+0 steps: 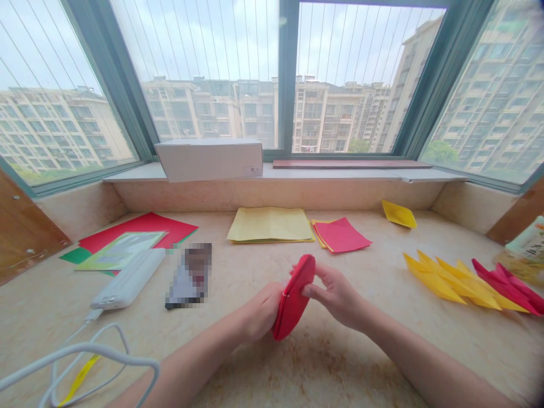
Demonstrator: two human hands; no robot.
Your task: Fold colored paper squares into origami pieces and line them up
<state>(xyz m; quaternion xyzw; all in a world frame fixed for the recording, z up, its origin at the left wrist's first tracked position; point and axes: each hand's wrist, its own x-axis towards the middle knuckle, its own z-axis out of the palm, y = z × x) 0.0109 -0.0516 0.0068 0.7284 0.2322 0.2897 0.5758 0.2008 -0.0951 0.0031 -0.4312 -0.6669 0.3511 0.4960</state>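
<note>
A folded red paper piece (295, 300), thick and layered with pointed ends, is held up tilted over the middle of the counter. My left hand (266, 310) grips its left side, with the fingers partly hidden behind the paper. On the upper right side, my right hand (334, 292) pinches it between the thumb in front and fingers behind. Beyond my hands lie a stack of pale yellow paper (272, 224) and a small pile of square sheets with a red sheet (343, 234) on top.
Folded yellow paper pieces (450, 277) and folded red pieces (508, 286) lie at right, a single yellow one (398, 214) farther back. At left are red sheets (140, 226), a white power strip (127, 280) with a cable (85, 351), and a blurred-out item (191, 277). A white box (210, 160) stands on the sill.
</note>
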